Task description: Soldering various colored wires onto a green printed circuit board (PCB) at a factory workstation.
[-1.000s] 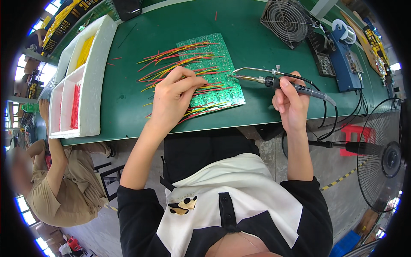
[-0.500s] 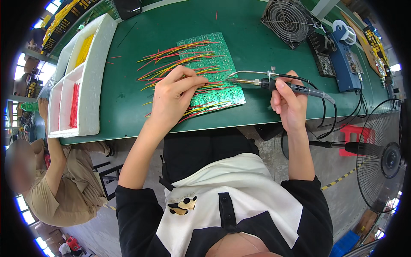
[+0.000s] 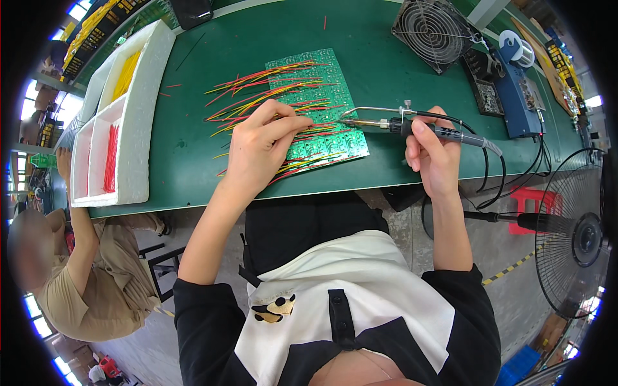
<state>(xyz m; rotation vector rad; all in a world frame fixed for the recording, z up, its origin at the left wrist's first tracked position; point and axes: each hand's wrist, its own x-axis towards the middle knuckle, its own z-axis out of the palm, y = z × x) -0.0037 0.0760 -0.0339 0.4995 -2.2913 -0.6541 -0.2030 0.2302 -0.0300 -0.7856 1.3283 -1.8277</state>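
"Holding something in each hand?"

"Yes: my left fingers [image 3: 291,123] are pinched together on what looks like a red wire [image 3: 327,123], over the board [image 3: 338,80] on the desk [image 3: 380,71]. My right fingers [image 3: 422,132] are closed around the iron [image 3: 399,125], its tip at the board."

"How far along?"

"Partway, I'd judge. Rows of wires [image 3: 283,70] already lie across the board; loose wires [image 3: 112,157] sit in the box [image 3: 144,145]. Which joints are finished, I can't tell."
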